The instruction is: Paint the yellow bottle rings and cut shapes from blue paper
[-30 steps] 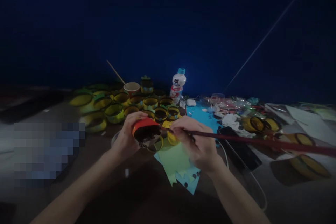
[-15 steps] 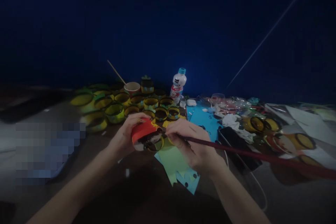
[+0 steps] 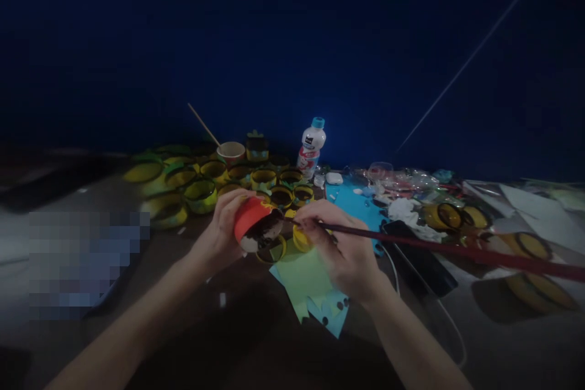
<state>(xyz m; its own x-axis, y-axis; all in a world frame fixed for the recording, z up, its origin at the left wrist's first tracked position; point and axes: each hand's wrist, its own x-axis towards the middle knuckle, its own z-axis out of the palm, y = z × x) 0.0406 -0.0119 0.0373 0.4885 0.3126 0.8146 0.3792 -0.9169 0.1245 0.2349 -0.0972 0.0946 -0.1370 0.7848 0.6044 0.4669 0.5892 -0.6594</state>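
Fingers wrapped round its far side, my left hand (image 3: 223,225) holds a small round red-and-white cup (image 3: 251,214), tilted, with dark brown patches on the side facing me and a bit of yellow trim at its upper edge. My right hand (image 3: 347,247) pinches a paintbrush with a long dark red handle (image 3: 393,237). The brush's tip points left at the cup's dark patch; whether it touches is too blurred to tell. Just below the hands lie a yellow ring (image 3: 302,239) and light green paper (image 3: 299,280) over blue paper with black dots (image 3: 336,320).
Several yellow-and-black rings (image 3: 201,195) crowd the back left, near a paper cup (image 3: 231,152) with a stick in it. A white bottle (image 3: 313,139) stands behind. To the right are blue sheets (image 3: 351,201), crumpled tissue (image 3: 404,213), a black phone (image 3: 425,262) and a cable.
The cup has turned in my left hand, showing more of its dark-patched side. The rear end of the brush handle has swung upward, and my right hand has shifted slightly.
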